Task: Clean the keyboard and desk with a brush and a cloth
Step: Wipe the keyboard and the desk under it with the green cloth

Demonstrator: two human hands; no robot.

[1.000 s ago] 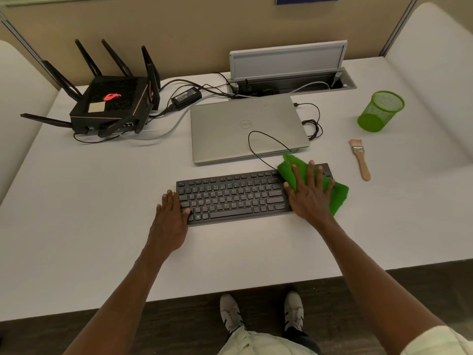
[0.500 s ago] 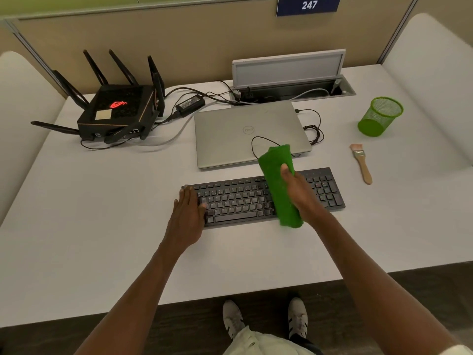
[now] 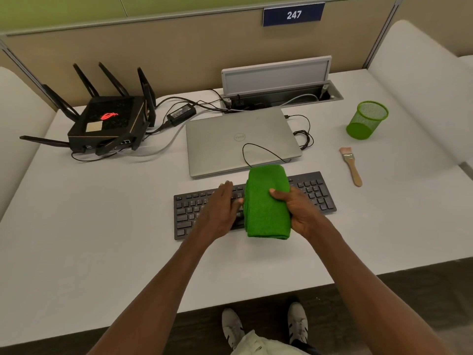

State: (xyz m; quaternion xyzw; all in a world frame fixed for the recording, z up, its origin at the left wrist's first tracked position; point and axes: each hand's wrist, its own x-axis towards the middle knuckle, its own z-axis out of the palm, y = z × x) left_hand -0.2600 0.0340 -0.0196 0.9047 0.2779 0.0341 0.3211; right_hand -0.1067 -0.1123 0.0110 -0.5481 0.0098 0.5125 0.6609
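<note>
I am standing at a pale grey desk [image 3: 102, 226] closed in by a tan partition that is carrying a blue plate [image 3: 293, 14] marked 247. The black keyboard [image 3: 314, 193] is lying flat near the front of the desk, and I am placing everything else by it. My right hand [image 3: 299, 211] is holding the folded green cloth [image 3: 266, 201] over the middle of the keyboard, thumb curled across its top face and the other fingers wrapped beneath it out of sight; whether the cloth is touching the keys I cannot tell. My left hand [image 3: 221, 213] is reaching in over the keyboard's left half, its fingers straight and close together, the tips meeting the cloth's left edge. Just behind the keyboard a closed silver laptop [image 3: 230, 139] is sitting, with a thin black cable [image 3: 258, 148] looping across its lid. To the right of the keyboard, well apart from it, a wooden-handled brush [image 3: 351, 165] is lying on the desk with its bristles pointing away from me, and farther back on that side a green mesh cup [image 3: 366, 120] is standing upright. Far to the left and behind the keyboard, a black router [image 3: 107, 121] with upright antennas is sitting. Behind the laptop an open cable hatch [image 3: 279, 83] is showing its raised lid. My two shoes [image 3: 231, 326] are showing on the dark floor in front of the desk.
</note>
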